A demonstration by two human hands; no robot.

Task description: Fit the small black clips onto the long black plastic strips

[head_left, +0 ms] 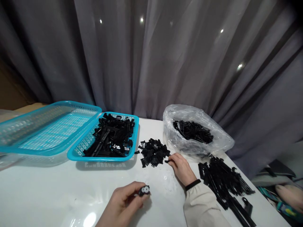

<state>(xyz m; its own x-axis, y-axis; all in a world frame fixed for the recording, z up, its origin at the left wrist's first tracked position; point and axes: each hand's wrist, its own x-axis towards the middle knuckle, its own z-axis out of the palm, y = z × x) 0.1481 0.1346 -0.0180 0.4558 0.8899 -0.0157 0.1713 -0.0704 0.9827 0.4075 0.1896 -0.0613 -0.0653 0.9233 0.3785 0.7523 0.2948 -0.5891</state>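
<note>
My left hand, low in the middle of the view, is closed around a black plastic part with white round ends; the rest of that part is hidden in the fingers. My right hand reaches to the right edge of a heap of small black plastic pieces. Its thumb and fingertips are pinched on one small black plastic piece, just apart from the heap. A dark band circles the right wrist above a light sleeve.
Behind the left hand stands a blue basket full of black parts, beside a larger blue-rimmed basket. A clear plastic bag of black parts sits back right. Long black parts lie along the white table's right edge. A grey curtain hangs behind.
</note>
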